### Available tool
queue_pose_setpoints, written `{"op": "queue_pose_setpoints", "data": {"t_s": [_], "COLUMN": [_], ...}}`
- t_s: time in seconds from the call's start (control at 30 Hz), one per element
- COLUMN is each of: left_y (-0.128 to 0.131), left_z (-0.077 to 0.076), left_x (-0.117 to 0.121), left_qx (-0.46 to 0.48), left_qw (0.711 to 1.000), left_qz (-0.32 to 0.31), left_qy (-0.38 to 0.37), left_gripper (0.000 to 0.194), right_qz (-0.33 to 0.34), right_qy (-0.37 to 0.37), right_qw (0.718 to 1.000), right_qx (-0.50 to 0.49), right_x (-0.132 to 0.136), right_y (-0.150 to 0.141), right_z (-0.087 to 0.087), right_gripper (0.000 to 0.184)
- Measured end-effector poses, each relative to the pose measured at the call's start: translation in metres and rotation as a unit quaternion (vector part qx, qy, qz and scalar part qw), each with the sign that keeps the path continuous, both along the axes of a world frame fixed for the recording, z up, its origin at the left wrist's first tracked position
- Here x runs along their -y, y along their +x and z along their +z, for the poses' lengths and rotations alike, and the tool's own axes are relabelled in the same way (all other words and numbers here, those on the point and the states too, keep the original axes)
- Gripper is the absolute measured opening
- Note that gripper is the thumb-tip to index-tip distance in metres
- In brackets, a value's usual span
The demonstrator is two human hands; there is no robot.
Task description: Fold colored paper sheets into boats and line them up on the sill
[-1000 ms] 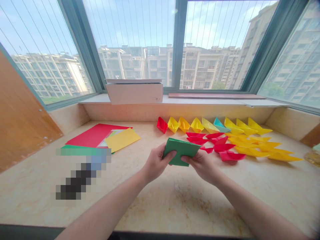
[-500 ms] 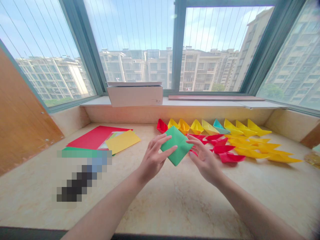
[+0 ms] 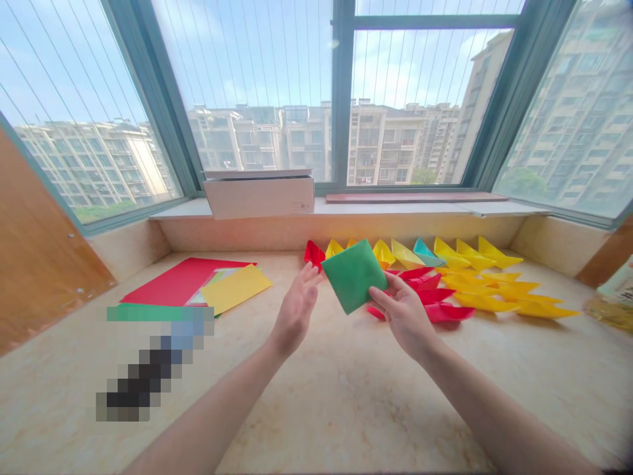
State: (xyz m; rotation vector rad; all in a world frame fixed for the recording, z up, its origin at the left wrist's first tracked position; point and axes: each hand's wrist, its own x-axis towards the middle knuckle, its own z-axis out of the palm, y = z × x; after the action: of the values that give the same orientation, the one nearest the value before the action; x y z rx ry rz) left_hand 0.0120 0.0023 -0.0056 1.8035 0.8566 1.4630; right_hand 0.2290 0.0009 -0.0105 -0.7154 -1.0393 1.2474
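A green piece of folded paper [image 3: 353,276], square in outline, is held up above the counter. My right hand [image 3: 403,310] pinches its lower right edge between thumb and fingers. To the left of the paper, my left hand [image 3: 297,307] is off it, fingers stretched out and holding nothing. Behind and to the right stand several folded paper boats: a red boat [image 3: 314,254], a turquoise boat [image 3: 426,252], yellow boats [image 3: 499,254] and a cluster of red boats [image 3: 435,297]. The green paper hides part of the back row.
On the left of the stone counter [image 3: 341,409] lie red paper sheets [image 3: 168,280], a yellow sheet [image 3: 237,287] and a green sheet, beside a blurred-out dark object [image 3: 143,376]. A white box [image 3: 260,198] sits on the window ledge. A clear container [image 3: 616,300] stands far right.
The green paper has been turned about in the hands. My left hand has let go and moved left; my right hand now grips it alone. The view has shifted slightly.
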Motion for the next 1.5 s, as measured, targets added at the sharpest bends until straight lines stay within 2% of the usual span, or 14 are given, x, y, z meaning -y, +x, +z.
{"op": "queue_pose_setpoints", "data": {"t_s": [0.07,0.1,0.17,0.23,0.3,0.47,0.6,0.7,0.9,1.07,1.2,1.33,1.43,1.5], "left_y": [0.005,0.007,0.009,0.010,0.008,0.003,0.001,0.001,0.000,-0.002,-0.001,-0.002,-0.003,-0.003], "left_z": [0.000,-0.001,-0.003,-0.006,-0.007,-0.005,-0.003,-0.001,0.001,-0.001,-0.001,-0.003,-0.004,-0.002], "left_x": [0.000,0.000,0.000,-0.001,-0.002,-0.003,-0.002,0.000,0.000,-0.002,-0.001,-0.002,-0.003,-0.002], "left_qx": [0.050,0.059,0.063,0.043,-0.001,-0.060,-0.093,-0.136,-0.173,-0.165,-0.122,-0.039,0.044,0.090], "left_qw": [0.986,0.978,0.973,0.977,0.983,0.990,0.992,0.990,0.984,0.985,0.992,0.997,0.996,0.994], "left_qz": [-0.114,-0.145,-0.139,-0.089,-0.058,-0.050,-0.037,-0.015,0.030,0.037,0.035,0.067,0.073,0.060], "left_qy": [-0.110,-0.141,-0.176,-0.188,-0.175,-0.119,-0.074,-0.038,0.016,0.022,0.028,0.006,0.005,0.003], "left_gripper": [0.054,0.056,0.056,0.049,0.039,0.024,0.024,0.023,0.029,0.032,0.033,0.044,0.045,0.040], "right_qz": [0.012,0.022,0.048,0.067,0.073,0.051,-0.008,-0.076,-0.147,-0.206,-0.195,-0.209,-0.187,-0.129], "right_qy": [-0.001,0.001,0.010,0.027,0.047,0.085,0.145,0.184,0.272,0.328,0.340,0.295,0.235,0.184], "right_qw": [1.000,0.999,0.996,0.990,0.986,0.977,0.954,0.921,0.871,0.852,0.845,0.855,0.882,0.911], "right_qx": [0.009,0.025,0.074,0.121,0.140,0.188,0.262,0.334,0.380,0.352,0.363,0.371,0.364,0.346], "right_x": [0.001,0.002,0.003,0.005,0.004,0.002,0.003,0.007,0.011,0.015,0.018,0.016,0.012,0.011], "right_y": [-0.001,-0.003,-0.005,-0.007,-0.006,0.001,0.004,0.005,0.005,0.006,0.008,0.010,0.009,0.007], "right_z": [-0.002,-0.003,-0.005,-0.006,-0.006,-0.004,-0.003,-0.002,0.000,0.004,0.007,0.006,0.003,0.001], "right_gripper": [0.044,0.043,0.042,0.040,0.038,0.030,0.021,0.019,0.029,0.037,0.025,0.022,0.022,0.024]}}
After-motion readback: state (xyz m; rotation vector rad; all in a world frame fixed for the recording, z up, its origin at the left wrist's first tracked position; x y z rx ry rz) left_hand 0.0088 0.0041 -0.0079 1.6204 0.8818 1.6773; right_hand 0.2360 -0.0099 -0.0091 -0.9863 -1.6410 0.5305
